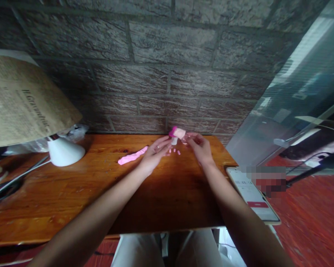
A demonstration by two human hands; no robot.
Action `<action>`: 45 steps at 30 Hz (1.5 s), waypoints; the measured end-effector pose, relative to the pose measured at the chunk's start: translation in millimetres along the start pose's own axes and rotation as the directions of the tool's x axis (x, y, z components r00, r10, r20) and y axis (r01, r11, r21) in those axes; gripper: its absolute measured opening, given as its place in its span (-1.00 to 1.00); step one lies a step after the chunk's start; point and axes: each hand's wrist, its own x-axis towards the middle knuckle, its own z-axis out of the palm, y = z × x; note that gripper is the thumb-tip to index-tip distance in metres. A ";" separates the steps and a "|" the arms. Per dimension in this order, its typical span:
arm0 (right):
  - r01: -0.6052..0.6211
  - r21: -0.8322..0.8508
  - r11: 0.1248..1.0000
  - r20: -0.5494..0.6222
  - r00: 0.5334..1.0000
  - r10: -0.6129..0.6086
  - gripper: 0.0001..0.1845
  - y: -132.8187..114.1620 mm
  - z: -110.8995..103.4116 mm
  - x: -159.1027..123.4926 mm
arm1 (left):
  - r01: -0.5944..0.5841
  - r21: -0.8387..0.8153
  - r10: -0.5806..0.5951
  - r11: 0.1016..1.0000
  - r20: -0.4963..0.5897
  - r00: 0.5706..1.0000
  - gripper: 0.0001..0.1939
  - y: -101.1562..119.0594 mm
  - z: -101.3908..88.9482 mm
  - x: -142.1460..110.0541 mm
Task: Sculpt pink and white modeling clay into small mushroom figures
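We see a brick wall behind our table, a lamp at left, a phone at right. Our left hand has a pink strip beside it; with our right hand, its fingertips grasp a pink piece between them, near pink bits.

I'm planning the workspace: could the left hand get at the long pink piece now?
Probably yes: the long pink piece lies just beside the left hand, with nothing visible in between.
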 end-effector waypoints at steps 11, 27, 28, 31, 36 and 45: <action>0.043 0.116 0.992 0.246 0.967 -0.071 -0.56 -3.8 30.9 -23.6 | 0.069 -0.247 -0.075 0.967 -0.017 0.997 -0.77 2.0 -9.7 8.4; 0.345 -0.141 0.928 0.264 0.917 -0.300 -0.73 -7.9 41.4 -41.5 | 0.114 -0.258 -0.145 0.960 -0.106 0.984 -0.72 -2.4 -15.4 13.1; 0.352 -0.147 0.924 0.270 0.913 -0.305 -0.72 -8.3 40.8 -41.5 | 0.109 -0.255 -0.139 0.961 -0.102 0.985 -0.72 -2.3 -15.2 12.8; 0.376 -0.172 0.911 0.276 0.906 -0.322 -0.71 -9.5 39.4 -41.9 | 0.095 -0.255 -0.127 0.962 -0.114 0.985 -0.74 -0.9 -13.2 11.5; 0.394 -0.194 0.899 0.284 0.899 -0.333 -0.71 -10.3 38.7 -42.8 | 0.091 -0.207 -0.126 0.974 -0.159 0.979 -0.75 1.5 -10.1 9.7; 0.412 -0.208 0.887 0.281 0.894 -0.349 -0.74 -6.6 38.1 -41.4 | 0.072 -0.180 -0.102 0.981 -0.161 0.982 -0.68 -0.8 -12.1 10.3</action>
